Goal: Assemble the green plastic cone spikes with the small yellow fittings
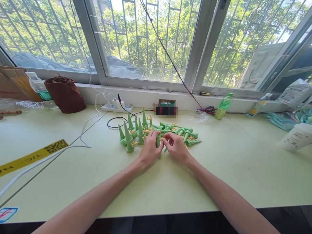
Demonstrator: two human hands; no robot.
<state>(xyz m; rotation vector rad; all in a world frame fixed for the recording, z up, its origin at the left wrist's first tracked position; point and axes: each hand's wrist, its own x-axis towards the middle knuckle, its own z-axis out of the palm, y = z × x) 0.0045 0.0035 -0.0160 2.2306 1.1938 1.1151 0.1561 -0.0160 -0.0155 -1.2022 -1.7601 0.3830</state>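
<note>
My left hand (pixel 149 148) is closed around a green plastic watering spike (pixel 158 142), its tip pointing down toward the table. The fingers of my right hand (pixel 177 148) pinch a small yellow valve (pixel 163 139) at the side of that spike. Fingers partly cover the place where the two parts meet. Left of my hands, several green spikes (pixel 128 138) stand upright on their caps with yellow valves sticking out sideways. Behind and right of my right hand lies a loose heap of green spikes (pixel 181 131) mixed with yellow valves (pixel 195 138).
A white power strip (pixel 126 108) with cables lies by the window sill. Farther out stand a brown drawstring bag (pixel 64 94), a green bottle (pixel 223 106) and a white cup (pixel 296 138). A white cable (pixel 84 130) crosses the pale table (pixel 156 188) at left.
</note>
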